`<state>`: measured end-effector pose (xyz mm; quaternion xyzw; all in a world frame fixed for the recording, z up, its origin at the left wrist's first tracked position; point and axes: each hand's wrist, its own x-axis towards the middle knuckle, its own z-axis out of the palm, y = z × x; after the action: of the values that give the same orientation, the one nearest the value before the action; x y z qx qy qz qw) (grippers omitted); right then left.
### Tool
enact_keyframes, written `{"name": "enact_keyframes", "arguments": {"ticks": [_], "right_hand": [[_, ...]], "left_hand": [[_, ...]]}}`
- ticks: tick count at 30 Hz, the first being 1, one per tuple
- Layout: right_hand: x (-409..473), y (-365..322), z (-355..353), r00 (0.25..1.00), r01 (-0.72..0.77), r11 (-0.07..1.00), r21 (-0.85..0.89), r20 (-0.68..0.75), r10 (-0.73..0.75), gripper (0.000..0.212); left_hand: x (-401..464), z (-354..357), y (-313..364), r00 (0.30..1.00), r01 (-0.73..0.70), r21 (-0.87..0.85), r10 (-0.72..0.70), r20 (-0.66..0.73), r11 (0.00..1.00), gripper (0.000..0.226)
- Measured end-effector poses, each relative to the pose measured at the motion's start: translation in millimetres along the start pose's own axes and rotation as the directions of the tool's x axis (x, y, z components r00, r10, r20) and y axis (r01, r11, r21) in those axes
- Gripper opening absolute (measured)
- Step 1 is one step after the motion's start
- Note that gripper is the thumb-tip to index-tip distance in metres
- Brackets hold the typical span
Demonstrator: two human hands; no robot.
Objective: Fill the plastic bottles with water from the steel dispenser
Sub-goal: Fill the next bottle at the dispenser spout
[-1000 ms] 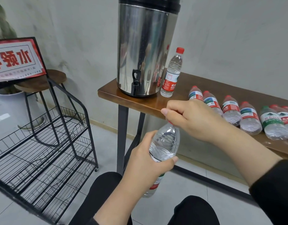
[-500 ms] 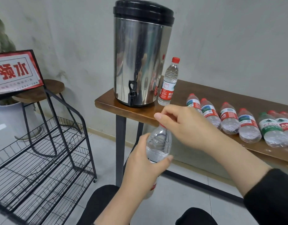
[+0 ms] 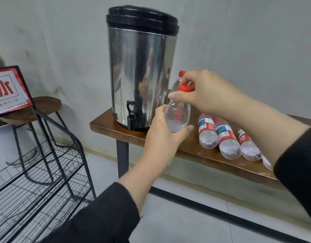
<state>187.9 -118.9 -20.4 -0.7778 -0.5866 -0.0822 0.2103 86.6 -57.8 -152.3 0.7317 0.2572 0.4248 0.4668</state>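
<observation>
Two hands on one bottle. Left hand (image 3: pixel 166 128) wraps the body of the clear plastic bottle (image 3: pixel 177 114), fingers curled round it, held upright in the air just right of the steel dispenser (image 3: pixel 141 72), over the front edge of the wooden table (image 3: pixel 105 123). Right hand (image 3: pixel 202 92) pinches the red cap (image 3: pixel 185 88) at the neck between thumb and fingertips. Can't tell if the cap is threaded on or already loose.

Bottle looks partly filled, waterline low in the visible section. Dispenser spout (image 3: pixel 131 120) sits at the table edge, left of the bottle, tap handle upright, no flow visible.

Risks from here:
- Thin-walled bottle, so a hard squeeze from the left hand with the cap off would push water out the neck.
- Cap is small; a loose pinch could drop it to the floor or into the wire rack (image 3: pixel 37 172).
- Mouth is narrow and the spout is short, so misalignment under the tap means water on the table edge and floor.
- Upright bottle (image 3: pixel 179 79) stands right behind the hands, an easy knock. Lying bottles (image 3: pixel 219 135) could roll if bumped.
</observation>
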Motion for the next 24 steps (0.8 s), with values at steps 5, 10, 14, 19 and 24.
{"name": "enact_keyframes", "arguments": {"ticks": [5,10,14,19,24], "right_hand": [[45,17,20,0.998,-0.019,0.998,-0.053,-0.054,0.016,0.040],[80,38,36,0.998,-0.064,0.994,-0.087,-0.020,0.063,0.046],[98,47,46,0.996,-0.086,0.993,-0.077,-0.021,0.085,0.048],[97,69,49,0.983,-0.115,0.991,0.071,-0.134,0.124,0.045],[72,119,54,0.925,-0.334,0.942,0.019,-0.184,0.332,0.049]], "left_hand": [[45,12,-40,1.000,-0.013,-0.017,0.013,0.002,1.000,0.086],[55,25,-92,0.999,0.035,0.065,-0.034,-0.009,0.997,0.074],[64,36,-102,0.999,0.047,0.088,-0.045,-0.022,0.995,0.076],[76,44,-110,0.999,0.015,0.106,-0.011,-0.045,0.994,0.075],[79,51,-117,0.997,-0.004,0.120,0.014,-0.078,0.993,0.075]]}}
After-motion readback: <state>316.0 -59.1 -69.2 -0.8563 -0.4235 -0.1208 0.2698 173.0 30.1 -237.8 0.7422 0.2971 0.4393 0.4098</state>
